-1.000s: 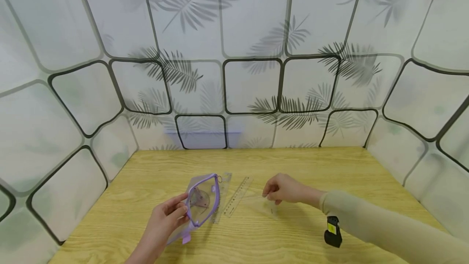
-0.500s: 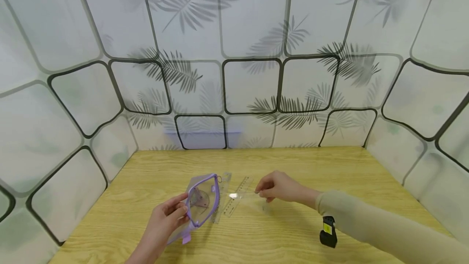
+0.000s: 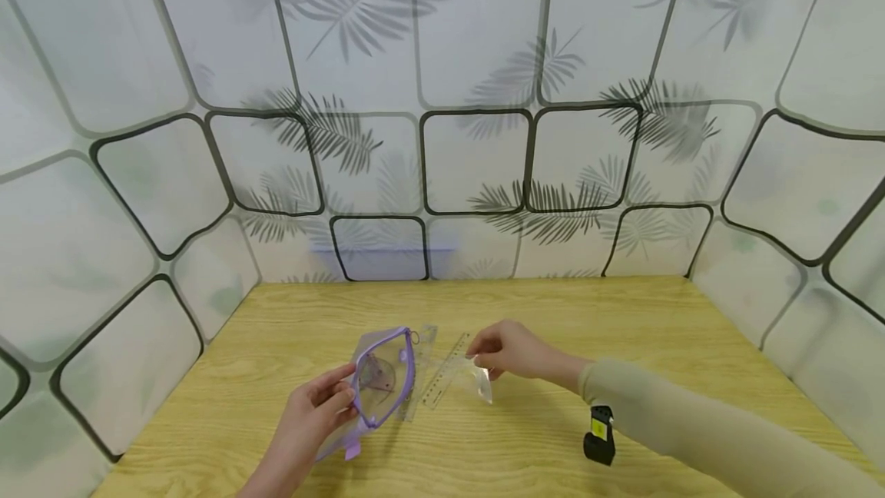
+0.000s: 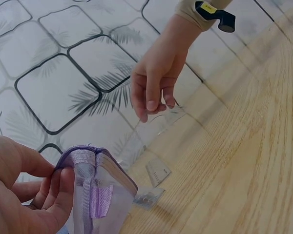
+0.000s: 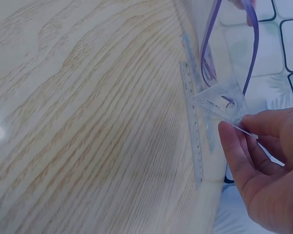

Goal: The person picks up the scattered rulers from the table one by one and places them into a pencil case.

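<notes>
Head view is facing forward and down; nearer wrist views, from left and right, are sharing the pouch (image 4: 100,192).

Soft, Even Light with One Glare Spot

The light is bright and diffuse, and its source cannot be seen. Weak shadows lie on the surface (image 3: 588,313). The right wrist view is cooler and hazy, with white glare on the near part. In the head view, the set square (image 3: 484,386) glints; patterned walls (image 3: 477,44) look stretched at left and right.
</notes>
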### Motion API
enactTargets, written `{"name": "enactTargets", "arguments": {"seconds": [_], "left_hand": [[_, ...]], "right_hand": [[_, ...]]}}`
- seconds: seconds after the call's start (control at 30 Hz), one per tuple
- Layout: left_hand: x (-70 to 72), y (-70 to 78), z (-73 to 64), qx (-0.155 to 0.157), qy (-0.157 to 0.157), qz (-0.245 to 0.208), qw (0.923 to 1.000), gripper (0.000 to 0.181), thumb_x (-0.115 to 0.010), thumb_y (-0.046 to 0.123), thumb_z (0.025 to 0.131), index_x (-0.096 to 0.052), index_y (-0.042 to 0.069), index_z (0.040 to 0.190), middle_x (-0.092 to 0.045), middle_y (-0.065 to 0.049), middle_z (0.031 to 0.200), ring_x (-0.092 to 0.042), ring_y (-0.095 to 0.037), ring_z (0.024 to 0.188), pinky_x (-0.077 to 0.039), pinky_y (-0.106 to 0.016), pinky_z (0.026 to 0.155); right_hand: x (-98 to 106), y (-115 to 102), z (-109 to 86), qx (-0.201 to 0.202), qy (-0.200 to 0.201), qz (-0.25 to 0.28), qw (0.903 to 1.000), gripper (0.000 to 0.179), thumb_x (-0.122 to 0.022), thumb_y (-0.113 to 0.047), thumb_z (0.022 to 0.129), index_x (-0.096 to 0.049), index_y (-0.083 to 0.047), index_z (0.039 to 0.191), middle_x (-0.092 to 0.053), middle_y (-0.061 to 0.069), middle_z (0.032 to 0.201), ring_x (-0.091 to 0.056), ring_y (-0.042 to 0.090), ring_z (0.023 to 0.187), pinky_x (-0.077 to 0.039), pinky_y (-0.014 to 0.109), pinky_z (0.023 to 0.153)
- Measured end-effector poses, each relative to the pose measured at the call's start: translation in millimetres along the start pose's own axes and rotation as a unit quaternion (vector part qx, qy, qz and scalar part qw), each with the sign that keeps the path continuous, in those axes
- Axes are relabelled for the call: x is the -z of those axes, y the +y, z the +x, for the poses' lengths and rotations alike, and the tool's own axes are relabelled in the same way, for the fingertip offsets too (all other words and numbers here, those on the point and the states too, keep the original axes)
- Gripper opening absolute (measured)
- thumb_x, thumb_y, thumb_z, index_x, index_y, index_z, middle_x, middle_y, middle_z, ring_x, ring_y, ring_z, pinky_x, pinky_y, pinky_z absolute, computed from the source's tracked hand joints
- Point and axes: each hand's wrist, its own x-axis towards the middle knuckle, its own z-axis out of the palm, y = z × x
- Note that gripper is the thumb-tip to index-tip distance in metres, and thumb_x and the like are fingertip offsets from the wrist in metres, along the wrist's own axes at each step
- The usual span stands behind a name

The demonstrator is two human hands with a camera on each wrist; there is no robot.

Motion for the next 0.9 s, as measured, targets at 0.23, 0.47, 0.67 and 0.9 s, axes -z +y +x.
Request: {"name": "enactTargets", "arguments": {"seconds": [0.23,0.47,0.67,0.9], "left_hand": [[0.6,-0.9,-0.3,-0.003,0.001,0.001,1.0,0.044,-0.055,0.0,0.098,-0.048,-0.006,0.141,-0.056,-0.001,0.092,-0.06,-0.011,0.083,-0.059,-0.023,0.074],[0.0,0.8,0.2,-0.006,0.005,0.0,1.0,0.043,-0.054,-0.002,0.097,-0.049,-0.005,0.14,-0.057,-0.001,0.092,-0.059,-0.011,0.084,-0.06,-0.023,0.076],[-0.9,1.7,0.2,-0.004,0.01,0.0,0.9999,0.043,-0.054,-0.002,0.097,-0.05,-0.004,0.14,-0.057,-0.001,0.092,-0.06,-0.011,0.085,-0.06,-0.024,0.076],[-0.5,0.7,0.4,-0.012,0.008,0.0,0.9999,0.044,-0.055,-0.001,0.098,-0.048,-0.006,0.141,-0.057,-0.001,0.092,-0.06,-0.011,0.084,-0.06,-0.023,0.075]], "right_hand": [[-7.9,-4.2,8.6,0.007,-0.009,0.034,0.9994,0.024,-0.06,-0.003,0.095,-0.067,0.007,0.115,-0.066,0.028,0.118,-0.068,0.04,0.089,-0.063,0.047,0.073],[-11.9,-11.2,17.0,0.002,-0.012,0.067,0.9977,0.026,-0.06,-0.004,0.096,-0.065,0.007,0.119,-0.064,0.03,0.122,-0.07,0.032,0.088,-0.063,0.046,0.079],[-16.5,-15.8,25.9,-0.022,-0.001,0.095,0.9952,0.028,-0.061,-0.005,0.096,-0.065,0.007,0.121,-0.063,0.029,0.122,-0.07,0.014,0.079,-0.062,0.046,0.083],[-25.1,-19.6,34.5,-0.039,0.015,0.124,0.9914,0.027,-0.062,-0.005,0.095,-0.066,0.005,0.12,-0.065,0.026,0.117,-0.07,0.016,0.079,-0.063,0.042,0.083]]}}
